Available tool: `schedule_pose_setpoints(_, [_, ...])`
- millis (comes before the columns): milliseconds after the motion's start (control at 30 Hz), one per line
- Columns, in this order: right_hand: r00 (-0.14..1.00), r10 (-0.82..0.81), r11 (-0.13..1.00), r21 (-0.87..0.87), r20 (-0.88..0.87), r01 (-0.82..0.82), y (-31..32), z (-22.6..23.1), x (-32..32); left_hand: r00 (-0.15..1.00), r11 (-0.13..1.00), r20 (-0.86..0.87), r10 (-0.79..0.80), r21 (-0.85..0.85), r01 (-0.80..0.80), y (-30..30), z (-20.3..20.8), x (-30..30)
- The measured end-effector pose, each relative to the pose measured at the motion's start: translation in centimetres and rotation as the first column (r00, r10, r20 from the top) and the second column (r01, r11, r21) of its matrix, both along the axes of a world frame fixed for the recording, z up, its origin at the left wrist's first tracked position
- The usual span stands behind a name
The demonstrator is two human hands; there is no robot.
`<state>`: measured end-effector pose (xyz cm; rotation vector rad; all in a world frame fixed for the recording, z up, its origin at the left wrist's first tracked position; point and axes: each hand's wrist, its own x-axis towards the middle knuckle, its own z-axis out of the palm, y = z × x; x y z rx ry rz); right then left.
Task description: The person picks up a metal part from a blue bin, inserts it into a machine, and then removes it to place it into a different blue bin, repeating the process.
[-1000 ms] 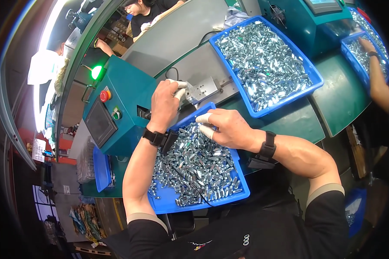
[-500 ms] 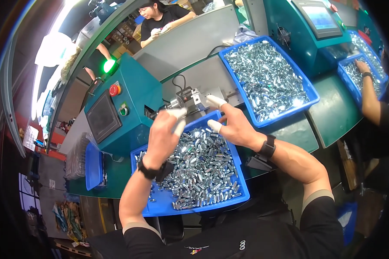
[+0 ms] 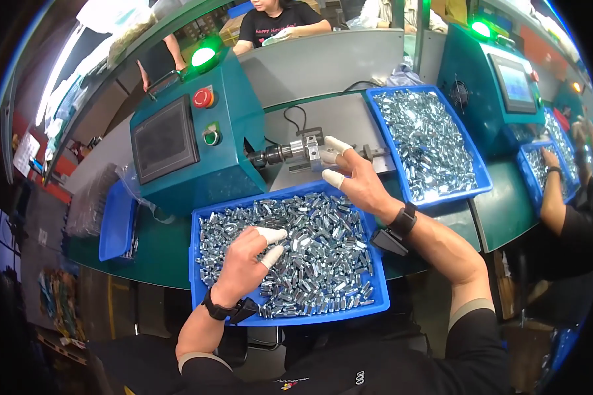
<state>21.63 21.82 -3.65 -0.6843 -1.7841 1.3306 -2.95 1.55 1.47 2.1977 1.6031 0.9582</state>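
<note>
My left hand (image 3: 247, 260), with white finger cots on thumb and forefinger, is over the near blue tray (image 3: 383, 289). Its thumb and forefinger are apart just above a heap of small shiny metal sleeves (image 3: 313, 263), and I see nothing between them. Beside the metal clamping block (image 3: 314, 153) of a green machine (image 3: 204, 178) is my right hand (image 3: 366, 184), also in white finger cots. Its thumb stands apart from the fingers, and no part shows in its grasp. A dark chuck (image 3: 268, 156) reaches from the machine toward the block. Both wrists wear black bands.
A second blue tray (image 3: 484, 181) full of metal sleeves stands at the right, before another green machine (image 3: 491, 79). A small blue tray (image 3: 116, 220) leans at the left. A co-worker's hand (image 3: 550, 158) works far right; another person (image 3: 283, 26) sits beyond the grey partition (image 3: 329, 62).
My left hand has dropped from near the chuck to the sleeves in the near tray. My right hand remains by the clamping block. The whole view has shifted.
</note>
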Motion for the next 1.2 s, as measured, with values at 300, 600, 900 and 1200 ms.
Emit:
schedule_pose_setpoints(300, [0.997, 0.031, 0.995, -0.097, -0.066, -0.037, -0.2, -0.4, -0.3, 0.997, 0.995, 0.046, -0.054, -0.08, 0.058, -0.3, -0.1, -0.5])
schedule_pose_setpoints(600, [0.995, 0.049, 0.992, -0.109, -0.082, -0.058, 0.2, -0.5, 0.1, 0.998, 0.99, 0.044, -0.044, -0.135, 0.05, 0.4, -0.4, 0.0])
schedule_pose_setpoints(900, [0.996, 0.026, 0.996, -0.079, -0.081, -0.032, 0.1, -1.2, 0.3, 0.995, 0.989, 0.085, -0.051, -0.132, 0.062, -0.2, -0.3, -0.1])
schedule_pose_setpoints(1200, [0.944, -0.262, 0.959, -0.16, -0.199, 0.232, 1.1, -2.9, 0.0, 0.992, 0.995, 0.096, -0.076, -0.055, 0.082, -0.7, -0.7, -0.8])
